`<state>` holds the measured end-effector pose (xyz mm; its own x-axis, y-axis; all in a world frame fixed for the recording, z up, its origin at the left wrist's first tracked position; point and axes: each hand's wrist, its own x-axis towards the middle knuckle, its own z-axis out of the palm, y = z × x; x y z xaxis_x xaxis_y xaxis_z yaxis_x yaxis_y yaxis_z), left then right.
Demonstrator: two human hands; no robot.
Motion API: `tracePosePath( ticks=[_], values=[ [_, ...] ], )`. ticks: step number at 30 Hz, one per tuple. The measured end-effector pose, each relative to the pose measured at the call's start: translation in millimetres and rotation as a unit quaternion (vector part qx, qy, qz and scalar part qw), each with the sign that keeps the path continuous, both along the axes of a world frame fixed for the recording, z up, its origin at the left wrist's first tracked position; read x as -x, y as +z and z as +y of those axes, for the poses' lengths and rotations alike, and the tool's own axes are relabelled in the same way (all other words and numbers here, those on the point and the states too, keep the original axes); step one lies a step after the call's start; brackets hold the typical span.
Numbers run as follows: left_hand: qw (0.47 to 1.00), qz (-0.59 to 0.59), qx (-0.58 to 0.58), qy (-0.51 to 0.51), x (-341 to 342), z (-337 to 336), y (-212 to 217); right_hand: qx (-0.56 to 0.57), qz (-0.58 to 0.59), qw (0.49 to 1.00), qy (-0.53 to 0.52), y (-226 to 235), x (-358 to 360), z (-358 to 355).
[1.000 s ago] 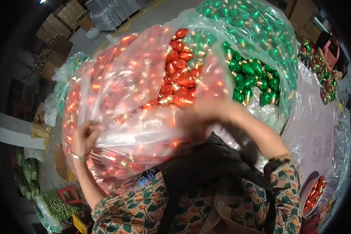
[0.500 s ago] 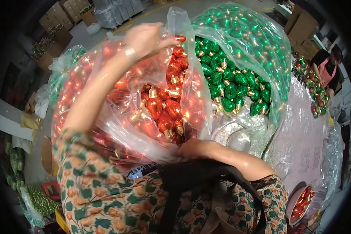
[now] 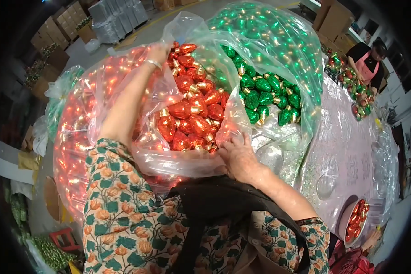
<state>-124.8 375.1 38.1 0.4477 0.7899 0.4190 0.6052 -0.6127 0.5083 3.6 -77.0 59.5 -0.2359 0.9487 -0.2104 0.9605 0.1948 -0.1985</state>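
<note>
A large clear plastic bag (image 3: 84, 137) full of red glitter bulb ornaments (image 3: 198, 107) with gold screw caps lies in front of me, its mouth spread wide. My left hand (image 3: 159, 52) is closed on the bag's far left edge; its fingertips are partly hidden by the plastic. At the near right edge of the mouth, my right hand (image 3: 239, 157) grips the bag's film, with its fingers curled over the rim. To the right, green bulb ornaments (image 3: 265, 89) spill from a second clear bag (image 3: 269, 27) onto a shiny plastic-covered surface (image 3: 290, 157).
A bowl (image 3: 345, 223) of red bulbs stands at the lower right, near another person's hand (image 3: 372, 239). At the far right a co-worker (image 3: 370, 64) is beside mixed red and green ornaments (image 3: 358, 91). Cardboard boxes (image 3: 68, 23) and a red crate (image 3: 64, 239) are on the left.
My left hand has come down and slightly left at the far edge. My right hand has shifted up and right. The red bag's mouth is wider, showing more red bulbs.
</note>
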Motion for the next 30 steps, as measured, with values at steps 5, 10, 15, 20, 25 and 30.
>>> tracePosePath(
  ticks=[5,10,15,20,25,30],
  values=[
    [0.970,-0.227,-0.012,-0.086,12.9,-70.3,117.5,0.021,-0.011,0.999,-0.030,-30.9,8.4,-6.0],
    [0.977,-0.182,-0.015,-0.112,85.1,-222.6,179.7,0.088,-0.085,0.992,-0.032,-23.6,10.6,-9.0],
    [0.973,-0.217,-0.064,0.043,199.8,-162.5,210.9,0.072,-0.109,0.991,0.003,-33.8,22.8,-6.6],
    [0.976,0.008,-0.147,0.158,204.2,-60.1,204.7,-0.013,-0.169,0.985,-0.029,-8.1,18.3,0.8],
    [0.896,0.262,-0.176,0.314,235.6,55.8,133.0,0.127,-0.135,0.981,-0.055,-36.6,6.8,3.3],
    [0.863,0.379,-0.091,0.321,331.3,108.7,61.9,0.097,-0.015,0.995,0.028,-91.9,-4.0,3.5]
  ],
)
